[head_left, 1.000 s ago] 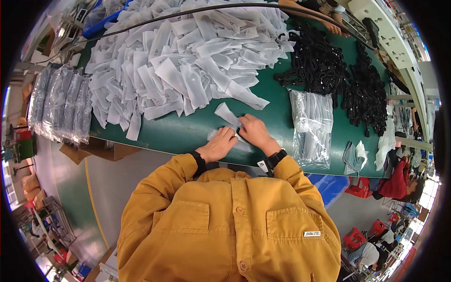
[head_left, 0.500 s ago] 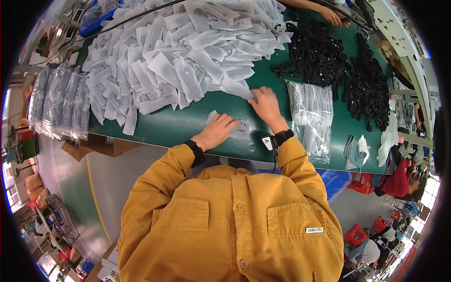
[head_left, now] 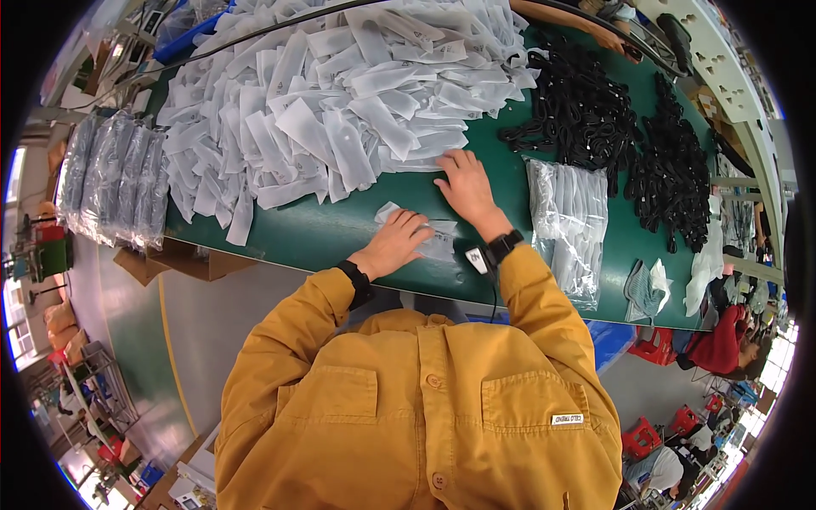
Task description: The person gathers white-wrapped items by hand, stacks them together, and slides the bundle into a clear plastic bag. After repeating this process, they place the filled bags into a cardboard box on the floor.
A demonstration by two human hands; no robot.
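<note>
A green table (head_left: 293, 235) carries a heap of frosted-white plastic pouches (head_left: 340, 98). The right hand (head_left: 467, 183), thumb apart, is at the heap's near edge. The left hand (head_left: 393, 245) rests on translucent plastic packaging (head_left: 440, 244); its grip I cannot tell.

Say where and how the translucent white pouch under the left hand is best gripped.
Probably by the short right end of the pouch, coming from the right: that end lies low and uncovered, while the left hand covers part of its left side.
</note>
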